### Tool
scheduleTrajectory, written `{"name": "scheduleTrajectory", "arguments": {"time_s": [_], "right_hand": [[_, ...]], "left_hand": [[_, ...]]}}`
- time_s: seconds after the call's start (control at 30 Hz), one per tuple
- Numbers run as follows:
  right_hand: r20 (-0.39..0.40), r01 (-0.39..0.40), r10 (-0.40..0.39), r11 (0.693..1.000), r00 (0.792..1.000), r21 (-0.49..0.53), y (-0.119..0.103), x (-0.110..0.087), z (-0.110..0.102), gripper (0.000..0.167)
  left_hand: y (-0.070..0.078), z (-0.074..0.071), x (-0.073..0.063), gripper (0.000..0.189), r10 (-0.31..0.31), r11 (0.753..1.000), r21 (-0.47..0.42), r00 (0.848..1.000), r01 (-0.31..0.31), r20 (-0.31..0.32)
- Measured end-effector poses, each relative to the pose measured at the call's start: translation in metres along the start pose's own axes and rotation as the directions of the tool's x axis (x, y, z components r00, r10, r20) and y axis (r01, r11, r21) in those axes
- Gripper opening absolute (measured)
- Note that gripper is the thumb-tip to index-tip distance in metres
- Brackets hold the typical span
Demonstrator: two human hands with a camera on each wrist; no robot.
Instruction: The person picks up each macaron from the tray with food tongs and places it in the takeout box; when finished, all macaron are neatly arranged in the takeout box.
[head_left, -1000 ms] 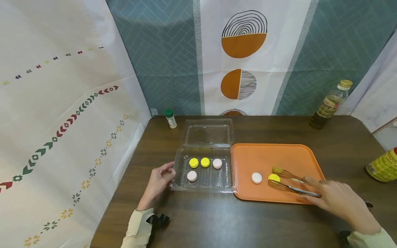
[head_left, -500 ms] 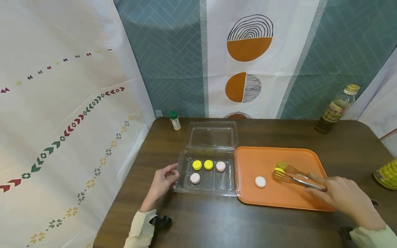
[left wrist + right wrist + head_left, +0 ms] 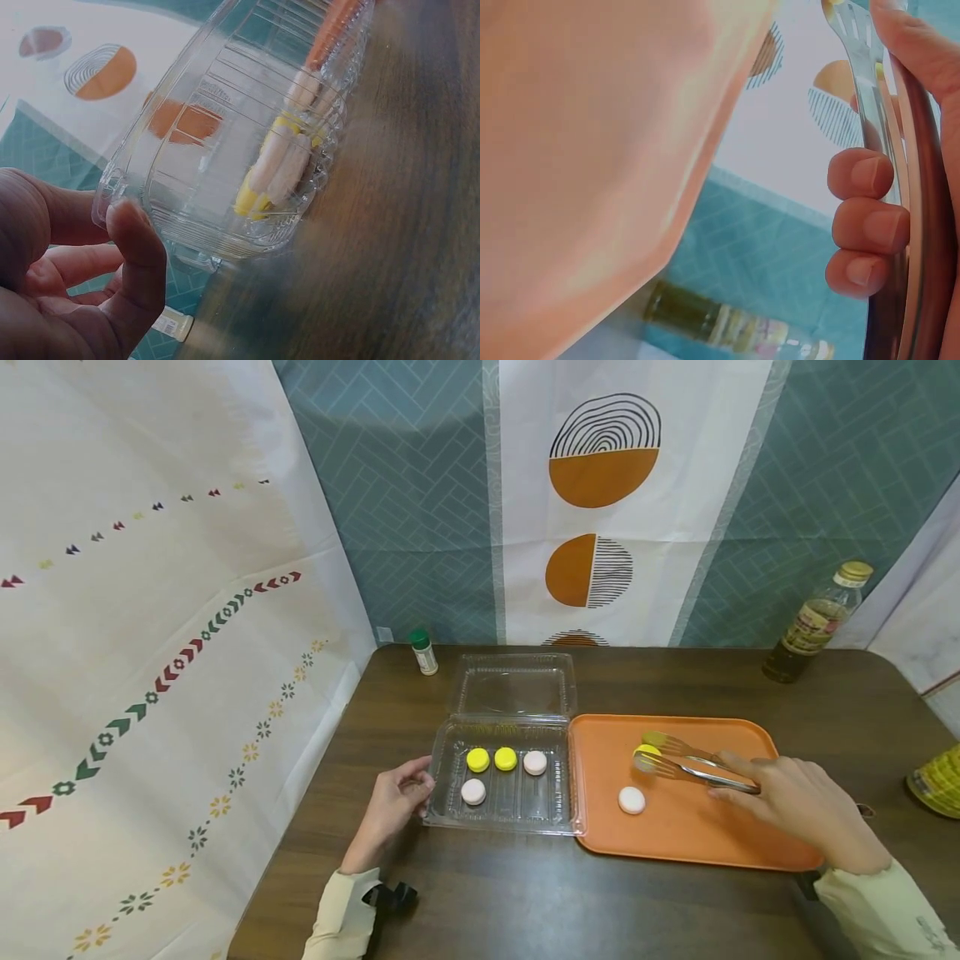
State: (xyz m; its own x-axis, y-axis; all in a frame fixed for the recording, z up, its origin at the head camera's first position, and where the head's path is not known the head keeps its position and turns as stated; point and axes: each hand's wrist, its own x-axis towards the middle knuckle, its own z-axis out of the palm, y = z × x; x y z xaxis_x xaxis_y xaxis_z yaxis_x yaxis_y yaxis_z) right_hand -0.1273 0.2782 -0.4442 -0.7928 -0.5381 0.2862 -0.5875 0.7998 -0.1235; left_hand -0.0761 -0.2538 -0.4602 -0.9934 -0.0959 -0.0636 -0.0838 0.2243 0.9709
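Observation:
My right hand (image 3: 798, 802) grips metal tongs (image 3: 708, 770), its fingers wrapped round the arms in the right wrist view. Between the slotted tips is a yellow macaron (image 3: 645, 752), partly hidden by the near tip, over the orange tray (image 3: 720, 835). A whitish macaron (image 3: 632, 800) lies on the tray just in front of it. My left hand (image 3: 393, 802) pinches the left rim of an open clear plastic clamshell container (image 3: 495, 818) between thumb and fingers. Inside sit two yellow macarons (image 3: 477, 760) and two pale pink ones (image 3: 473, 792).
The container's lid (image 3: 513, 685) lies folded back behind it, and its right edge overlaps the tray. A green-capped shaker (image 3: 423, 653) stands at the back left. An oil bottle (image 3: 810, 627) is at the back right, and a yellow can (image 3: 937, 783) at the right edge.
The tongs have closed round the yellow macaron, and my right hand has carried it to the left and slightly back. The left hand has kept its hold on the container.

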Motion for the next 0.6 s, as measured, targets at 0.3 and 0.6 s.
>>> {"name": "scheduleTrajectory", "arguments": {"time_s": [0.3, 0.6], "right_hand": [[0.015, 0.005, -0.005, 1.0, 1.0, 0.023, -0.01, 0.026, -0.005, 0.058], [0.006, 0.06, -0.061, 0.997, 0.998, 0.047, -0.025, 0.053, -0.006, 0.054]], "left_hand": [[0.0, 0.0, 0.0, 0.041, -0.005, 1.0, -0.004, 1.0, 0.005, -0.001], [-0.002, 0.0, 0.0, 0.041, 0.008, 1.0, 0.004, 1.0, -0.008, 0.005]]}}
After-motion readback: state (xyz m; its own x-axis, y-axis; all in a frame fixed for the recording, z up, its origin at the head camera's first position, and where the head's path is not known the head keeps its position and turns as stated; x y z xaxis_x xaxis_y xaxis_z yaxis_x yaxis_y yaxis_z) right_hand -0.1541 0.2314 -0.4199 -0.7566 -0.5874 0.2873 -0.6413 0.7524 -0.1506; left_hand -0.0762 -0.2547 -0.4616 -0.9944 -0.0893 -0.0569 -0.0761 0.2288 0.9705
